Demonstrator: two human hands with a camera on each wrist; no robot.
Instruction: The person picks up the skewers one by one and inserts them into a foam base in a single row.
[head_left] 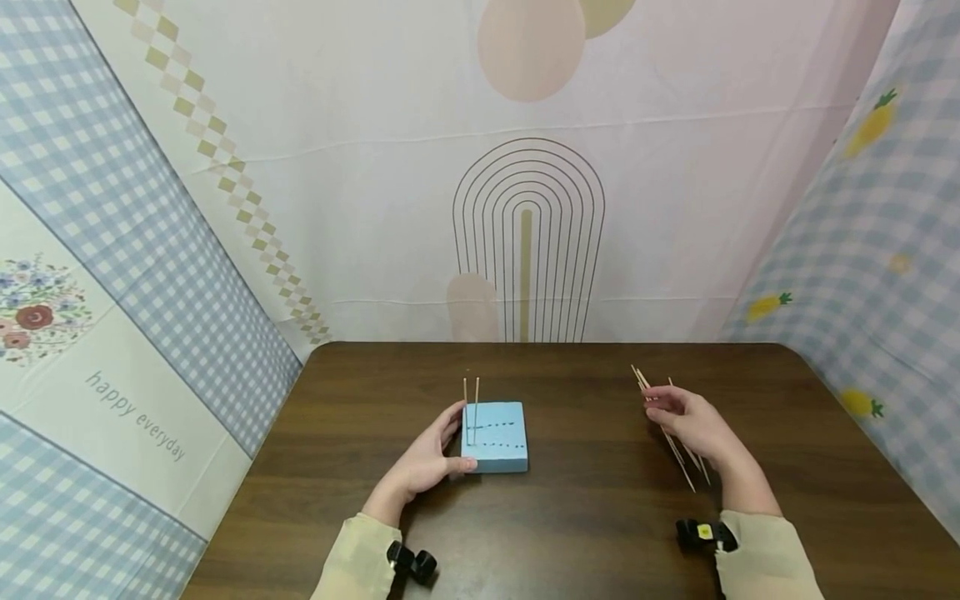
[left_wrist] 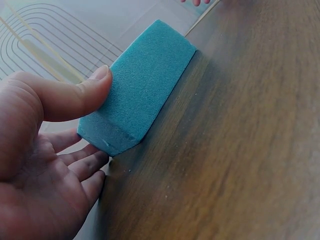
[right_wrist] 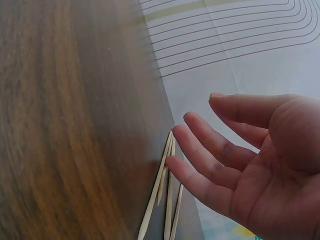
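A light-blue foam block (head_left: 504, 461) sits on the table, with rows of small dark holes in its top. Two thin wooden sticks (head_left: 477, 400) stand upright at its left side. My left hand (head_left: 426, 460) holds the block by its left end; in the left wrist view the thumb rests on the block's side (left_wrist: 145, 75) and the other fingers lie around its end. Over at the right, my right hand (head_left: 692, 423) hovers at several loose wooden sticks (head_left: 678, 454) on the table. Seen from the right wrist, its fingers are loosely bent beside the sticks (right_wrist: 155, 200), with nothing pinched.
The brown wooden table (head_left: 585, 533) ends at a white patterned cloth (head_left: 375, 233) behind. Checked blue cloths hang at the left (head_left: 187, 208) and right (head_left: 847, 275). A black wrist device (head_left: 411, 562) sits on the left sleeve and another (head_left: 705, 535) on the right.
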